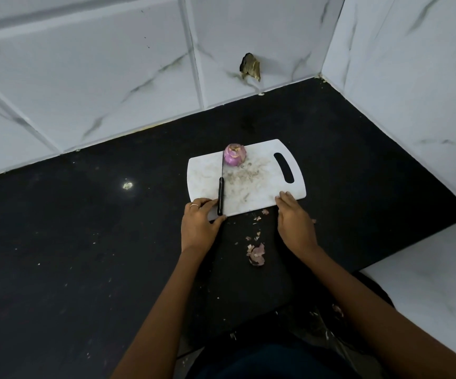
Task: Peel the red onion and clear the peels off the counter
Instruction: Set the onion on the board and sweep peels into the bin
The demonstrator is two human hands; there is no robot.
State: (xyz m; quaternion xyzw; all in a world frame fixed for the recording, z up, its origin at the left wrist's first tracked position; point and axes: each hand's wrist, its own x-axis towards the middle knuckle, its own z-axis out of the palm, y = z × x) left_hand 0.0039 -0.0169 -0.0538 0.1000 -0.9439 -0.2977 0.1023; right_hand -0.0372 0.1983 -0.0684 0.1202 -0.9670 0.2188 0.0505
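Note:
A peeled red onion [234,155] sits near the far edge of a white cutting board [262,187]. A black-handled knife [220,195] lies on the board's left part, blade pointing at the onion. My left hand [198,227] grips the board's near left corner, thumb on top next to the knife handle. My right hand [295,222] rests on the board's near right edge, fingers flat and together. Pink onion peels [257,254] lie on the black counter [84,242] between my wrists, with small scraps [256,218] closer to the board.
White marble-tiled walls meet in a corner at the back right. A hole in the tile [250,67] shows in the back wall. Tiny crumbs and a bright light reflection [127,185] dot the counter at left. More peel scraps [337,310] lie by the front edge.

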